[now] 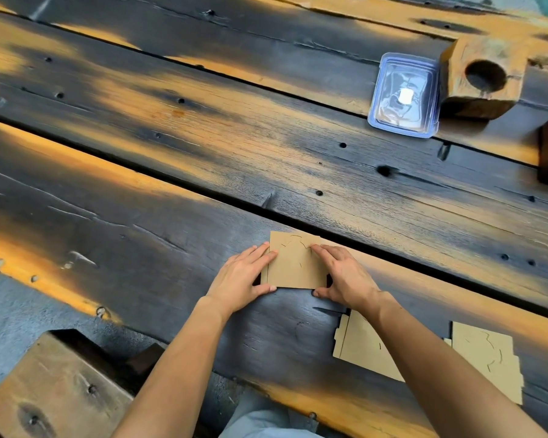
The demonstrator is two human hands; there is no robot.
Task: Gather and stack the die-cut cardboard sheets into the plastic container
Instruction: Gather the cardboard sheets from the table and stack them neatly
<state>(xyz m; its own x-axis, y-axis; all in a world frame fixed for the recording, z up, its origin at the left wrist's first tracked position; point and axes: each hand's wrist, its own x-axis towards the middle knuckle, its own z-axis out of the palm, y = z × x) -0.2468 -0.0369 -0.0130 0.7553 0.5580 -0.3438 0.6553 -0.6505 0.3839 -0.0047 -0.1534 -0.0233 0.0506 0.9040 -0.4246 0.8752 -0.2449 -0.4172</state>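
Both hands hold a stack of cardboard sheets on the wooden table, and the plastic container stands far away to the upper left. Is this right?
Not quite: the head view shows the plastic container at the upper right, beside a wooden block. The rest holds: both hands, left and right, hold the cardboard sheets.

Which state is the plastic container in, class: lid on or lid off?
Lid on. The plastic container shows a clear lid with a blue rim seated across its top. Its contents cannot be made out through the glare.
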